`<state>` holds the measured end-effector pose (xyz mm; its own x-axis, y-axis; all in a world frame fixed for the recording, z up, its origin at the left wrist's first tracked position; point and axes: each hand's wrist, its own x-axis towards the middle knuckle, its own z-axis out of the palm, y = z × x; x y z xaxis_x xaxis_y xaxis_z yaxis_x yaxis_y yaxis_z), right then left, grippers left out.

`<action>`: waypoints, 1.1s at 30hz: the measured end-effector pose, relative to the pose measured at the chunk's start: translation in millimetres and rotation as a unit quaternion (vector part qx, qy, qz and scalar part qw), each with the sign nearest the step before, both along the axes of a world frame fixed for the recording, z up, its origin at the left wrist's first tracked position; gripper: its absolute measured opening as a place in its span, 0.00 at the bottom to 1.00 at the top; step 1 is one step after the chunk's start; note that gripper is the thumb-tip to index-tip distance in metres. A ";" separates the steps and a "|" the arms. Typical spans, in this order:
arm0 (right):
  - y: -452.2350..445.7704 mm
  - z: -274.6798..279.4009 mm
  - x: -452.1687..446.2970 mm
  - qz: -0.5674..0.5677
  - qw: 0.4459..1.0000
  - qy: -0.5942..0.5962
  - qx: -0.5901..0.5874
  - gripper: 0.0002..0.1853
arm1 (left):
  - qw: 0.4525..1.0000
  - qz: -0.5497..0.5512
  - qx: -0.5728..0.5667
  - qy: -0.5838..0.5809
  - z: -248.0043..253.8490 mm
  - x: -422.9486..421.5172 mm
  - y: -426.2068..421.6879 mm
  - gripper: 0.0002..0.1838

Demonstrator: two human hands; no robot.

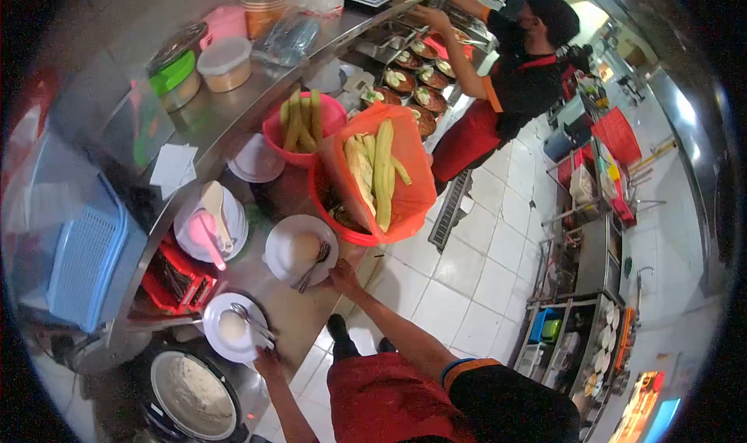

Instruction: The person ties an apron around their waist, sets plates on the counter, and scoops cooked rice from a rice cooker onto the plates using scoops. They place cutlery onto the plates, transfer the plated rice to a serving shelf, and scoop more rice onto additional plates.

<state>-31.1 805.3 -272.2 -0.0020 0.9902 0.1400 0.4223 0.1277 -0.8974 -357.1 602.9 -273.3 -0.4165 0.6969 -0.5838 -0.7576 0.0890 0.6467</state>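
Observation:
My left hand (269, 362) grips the rim of a white plate (214, 338) that carries a mound of rice (232, 326) with a spoon and fork (253, 318) beside it. By its edge, my right hand (342, 278) holds another white plate (280, 237), also bearing a rice mound (304, 251) and cutlery (311, 270). The fingers under both plates are partly hidden. Near my left hand sits an open rice cooker (194, 392) with rice inside. Beyond the plates, a plate stack (187, 221) bears a pink rice paddle (206, 237) and a cream one (214, 209).
An orange bag (416, 163) of long peeled vegetables leans in a red basin (319, 190), beside a pink basin (272, 131). Red (206, 293) and blue baskets (89, 256) stand left. A co-worker (513, 93) reaches over several filled bowls (401, 81). Tiled floor (475, 256) lies right.

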 end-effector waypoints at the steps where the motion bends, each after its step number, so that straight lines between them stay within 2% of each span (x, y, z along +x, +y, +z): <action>1: -7.3 -1.0 1.2 0.019 0.994 -0.061 0.093 0.10 | 1.000 -0.012 0.002 0.001 -1.7 0.2 -3.1 0.22; 2: -14.6 -1.6 2.5 0.026 0.974 -0.122 0.188 0.11 | 1.000 0.007 0.006 -0.001 -1.1 6.4 -8.2 0.20; 3: -30.5 12.5 1.2 0.011 0.985 0.172 0.014 0.11 | 1.000 0.026 0.008 -0.003 -2.6 6.9 -17.9 0.18; 4: -47.5 27.2 1.0 -0.003 0.879 0.450 -0.158 0.12 | 1.000 0.016 0.005 -0.001 -27.7 -5.6 -34.2 0.18; 5: -63.0 44.5 5.2 -0.011 0.878 0.453 -0.156 0.12 | 0.999 -0.038 0.013 -0.017 -66.0 -20.7 -47.5 0.18; 7: -93.4 67.8 25.2 -0.002 0.888 0.410 -0.210 0.13 | 0.997 -0.044 -0.066 0.022 -33.8 -7.8 -41.3 0.17; 9: -133.5 7.8 51.2 -0.001 0.912 0.354 -0.207 0.12 | 0.997 -0.075 -0.032 0.014 -15.7 -2.7 -36.5 0.17; 11: -175.4 56.8 69.7 -0.022 0.911 0.360 -0.199 0.14 | 0.994 -0.105 0.004 0.007 1.4 4.2 -29.5 0.17; 13: -222.9 70.3 93.3 -0.028 0.866 0.424 -0.262 0.16 | 0.982 -0.179 -0.016 0.058 47.9 29.0 -15.5 0.18; 15: -268.0 101.4 112.2 -0.058 0.858 0.439 -0.260 0.17 | 0.974 -0.214 -0.009 0.069 99.7 57.3 -6.7 0.19; 16: -296.1 94.1 121.8 -0.082 0.875 0.398 -0.262 0.16 | 0.967 -0.243 0.003 0.075 113.2 69.5 -5.7 0.19; 17: -318.2 81.1 135.4 -0.102 0.894 0.353 -0.257 0.16 | 0.958 -0.273 -0.019 0.091 104.8 75.7 -6.8 0.18; 18: -338.8 104.6 142.4 -0.124 0.872 0.400 -0.253 0.15 | 0.959 -0.268 -0.004 0.094 111.3 91.5 -4.9 0.18; 20: -378.4 117.9 157.3 -0.146 0.869 0.414 -0.230 0.14 | 0.927 -0.353 -0.003 0.122 131.2 118.3 -9.3 0.18; 21: -400.8 119.1 166.8 -0.177 0.868 0.406 -0.225 0.12 | 0.902 -0.403 -0.077 0.135 90.5 113.3 -11.8 0.17; 22: -423.9 117.9 175.4 -0.209 0.865 0.398 -0.224 0.11 | 0.902 -0.403 -0.072 0.140 91.0 130.2 -15.1 0.17; 23: -449.2 115.6 180.1 -0.207 0.865 0.401 -0.221 0.11 | 0.904 -0.413 -0.020 0.111 96.7 152.8 -19.1 0.16; 24: -473.8 113.4 186.3 -0.232 0.865 0.404 -0.184 0.10 | 0.903 -0.421 0.032 0.082 104.9 177.5 -26.6 0.15; 25: -495.2 112.0 192.8 -0.259 0.863 0.409 -0.145 0.09 | 0.902 -0.423 0.034 0.086 109.9 198.6 -37.5 0.15; 30: -612.2 135.2 203.1 -0.377 0.818 0.431 -0.058 0.08 | 0.830 -0.549 0.067 0.071 133.1 297.7 -98.5 0.12; 32: -657.6 142.3 210.8 -0.431 0.786 0.440 -0.058 0.08 | 0.789 -0.611 0.056 0.033 84.0 323.8 -109.7 0.12; 33: -678.6 140.9 214.7 -0.446 0.784 0.429 -0.041 0.07 | 0.638 -0.682 0.192 0.302 45.3 324.6 -110.3 0.12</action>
